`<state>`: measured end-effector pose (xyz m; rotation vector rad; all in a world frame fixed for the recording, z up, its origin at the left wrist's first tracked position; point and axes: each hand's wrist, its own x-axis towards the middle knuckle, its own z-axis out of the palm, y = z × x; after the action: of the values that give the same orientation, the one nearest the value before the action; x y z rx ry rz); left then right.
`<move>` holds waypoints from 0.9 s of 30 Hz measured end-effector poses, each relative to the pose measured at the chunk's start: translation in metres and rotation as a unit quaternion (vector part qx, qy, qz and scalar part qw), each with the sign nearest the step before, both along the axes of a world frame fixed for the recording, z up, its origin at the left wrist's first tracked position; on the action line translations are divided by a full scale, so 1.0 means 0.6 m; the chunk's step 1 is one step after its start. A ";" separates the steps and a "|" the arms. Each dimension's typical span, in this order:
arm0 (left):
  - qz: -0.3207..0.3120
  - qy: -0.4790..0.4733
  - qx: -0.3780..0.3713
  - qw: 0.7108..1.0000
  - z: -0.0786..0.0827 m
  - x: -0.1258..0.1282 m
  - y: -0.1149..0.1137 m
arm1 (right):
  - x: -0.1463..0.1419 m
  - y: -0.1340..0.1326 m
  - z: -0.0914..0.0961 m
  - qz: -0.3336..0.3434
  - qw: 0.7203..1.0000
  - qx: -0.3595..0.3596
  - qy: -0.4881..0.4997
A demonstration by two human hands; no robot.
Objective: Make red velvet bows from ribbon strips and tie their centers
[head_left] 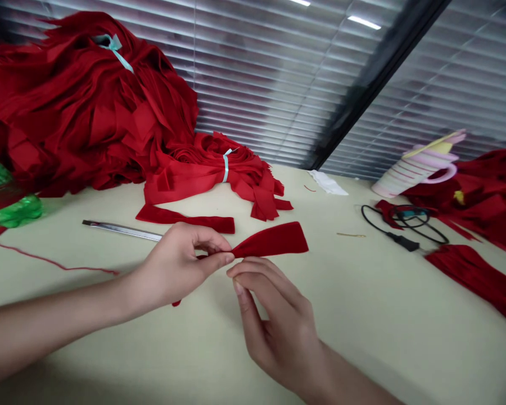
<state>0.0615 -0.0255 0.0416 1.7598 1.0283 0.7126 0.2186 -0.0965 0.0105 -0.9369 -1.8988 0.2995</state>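
Between the thumb and fingers of my left hand a red velvet ribbon piece is pinched at its gathered middle. One wide end fans out to the right; most of the other end is hidden behind the hand, with a small red tip showing below it. My right hand is just below and right of the pinch, its thumb and fingertips brought together. Whatever they hold, if anything, is too small to make out. Behind my hands lies another red ribbon strip, beside a slim silver metal tool partly covered by my left hand.
Red strips in a large tied pile and a smaller tied bundle lie at the back. At left are a green plastic bottle and red thread. A striped mug, black cable and red fabric are at right.
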 end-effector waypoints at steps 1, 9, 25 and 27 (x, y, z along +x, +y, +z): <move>0.002 -0.009 -0.022 1.000 0.001 0.001 0.000 | -0.001 0.000 0.001 0.001 1.000 -0.009 0.010; 0.016 -0.168 -0.255 0.952 -0.002 0.001 -0.004 | 0.002 0.014 0.018 0.027 0.953 -0.218 0.210; -0.011 -0.262 -0.341 0.903 -0.019 0.004 0.000 | 0.017 0.037 0.006 0.165 0.859 -0.333 0.351; -0.042 -0.274 -0.342 0.898 -0.021 0.001 0.001 | 0.019 0.039 0.006 0.169 0.839 -0.349 0.382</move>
<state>0.0623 -0.0249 0.0291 0.9067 0.6818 0.6333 0.2298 -0.0730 0.0141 -0.7378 -1.1648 1.4294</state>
